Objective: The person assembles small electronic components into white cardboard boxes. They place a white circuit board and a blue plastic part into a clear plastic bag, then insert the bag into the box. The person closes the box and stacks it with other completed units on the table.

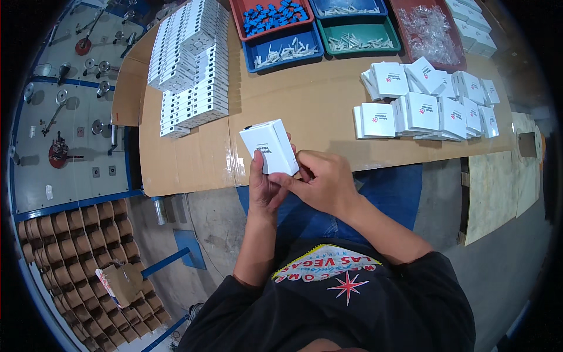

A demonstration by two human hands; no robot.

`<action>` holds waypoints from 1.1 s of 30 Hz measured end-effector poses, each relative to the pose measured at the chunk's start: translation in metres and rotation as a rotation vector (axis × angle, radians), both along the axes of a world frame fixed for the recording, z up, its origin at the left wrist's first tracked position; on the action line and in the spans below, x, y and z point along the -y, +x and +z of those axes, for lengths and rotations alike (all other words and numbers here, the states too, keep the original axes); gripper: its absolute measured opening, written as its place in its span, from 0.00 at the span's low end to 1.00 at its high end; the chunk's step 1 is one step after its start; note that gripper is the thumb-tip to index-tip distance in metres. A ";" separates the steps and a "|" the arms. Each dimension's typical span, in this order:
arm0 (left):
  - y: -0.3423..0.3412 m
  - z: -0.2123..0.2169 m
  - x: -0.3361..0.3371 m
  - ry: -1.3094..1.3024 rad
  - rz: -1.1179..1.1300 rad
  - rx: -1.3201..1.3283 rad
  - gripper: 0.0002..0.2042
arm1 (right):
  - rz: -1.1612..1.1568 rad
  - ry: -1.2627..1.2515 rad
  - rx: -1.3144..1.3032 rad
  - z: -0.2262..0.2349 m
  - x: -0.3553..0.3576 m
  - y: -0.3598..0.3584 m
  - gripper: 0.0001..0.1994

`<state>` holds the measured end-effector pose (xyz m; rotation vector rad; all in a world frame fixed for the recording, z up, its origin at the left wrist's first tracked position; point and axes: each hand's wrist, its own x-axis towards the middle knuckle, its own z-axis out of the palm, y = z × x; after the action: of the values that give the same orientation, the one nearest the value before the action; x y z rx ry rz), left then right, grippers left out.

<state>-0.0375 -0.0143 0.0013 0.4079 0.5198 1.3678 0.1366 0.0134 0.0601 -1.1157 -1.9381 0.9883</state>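
A small white printed box [268, 145] is held tilted above the near edge of the cardboard-covered table. My left hand [264, 189] is closed around it from below, thumb on its front face and fingers behind. At the box's lower right corner, my right hand [326, 182] is closed, with thumb and bent fingers pinching the edge there. A small dark piece shows at the box's upper left corner. What lies behind the box, and the tips of several fingers, are hidden.
Tall stacks of white boxes [196, 88] stand at the left. Loose white boxes [422, 111] are piled at the right. Behind are trays: blue parts in a red tray [275, 30], white pieces in a blue tray [249, 58] and a green tray [399, 44], clear plastic in another red tray [460, 57].
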 end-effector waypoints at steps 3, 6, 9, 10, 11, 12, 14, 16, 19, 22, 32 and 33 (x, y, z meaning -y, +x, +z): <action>0.005 0.006 0.001 -0.054 0.091 0.100 0.38 | -0.120 -0.015 -0.103 0.012 -0.002 0.006 0.24; 0.003 0.008 0.002 -0.007 0.026 0.069 0.37 | -0.119 0.195 -0.268 0.000 -0.012 0.002 0.30; 0.009 0.012 0.008 0.003 0.024 -0.168 0.38 | -0.061 -0.061 -0.516 -0.003 -0.006 -0.005 0.31; 0.010 0.014 0.009 0.019 0.042 -0.224 0.39 | -0.020 -0.145 -0.576 -0.003 -0.004 -0.004 0.29; 0.010 0.015 0.010 0.036 0.061 -0.280 0.39 | 0.022 -0.230 -0.635 -0.004 -0.002 0.000 0.27; 0.010 0.018 0.011 0.052 0.083 -0.338 0.41 | 0.067 -0.316 -0.694 -0.004 -0.002 0.003 0.26; 0.008 0.025 0.007 0.086 0.116 -0.484 0.42 | 0.081 -0.313 -0.814 -0.004 -0.004 0.006 0.23; 0.010 0.041 0.002 0.210 0.183 -0.603 0.39 | 0.100 -0.251 -0.887 -0.008 -0.007 0.009 0.21; 0.008 0.047 0.003 0.336 0.289 -0.632 0.35 | 0.173 -0.209 -0.844 -0.016 -0.011 0.016 0.19; 0.011 0.053 0.006 0.330 0.326 -0.718 0.34 | 0.209 -0.220 -0.924 -0.016 -0.010 0.016 0.19; 0.018 0.057 0.006 0.427 0.415 -0.677 0.30 | 0.229 -0.177 -0.920 -0.014 -0.011 0.017 0.18; 0.018 0.057 0.006 0.441 0.414 -0.667 0.28 | 0.231 -0.174 -0.916 -0.013 -0.012 0.017 0.18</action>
<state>-0.0195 -0.0206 0.0584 1.1910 0.8822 1.7440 0.1537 0.0250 0.0467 -0.3756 -1.2440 1.4807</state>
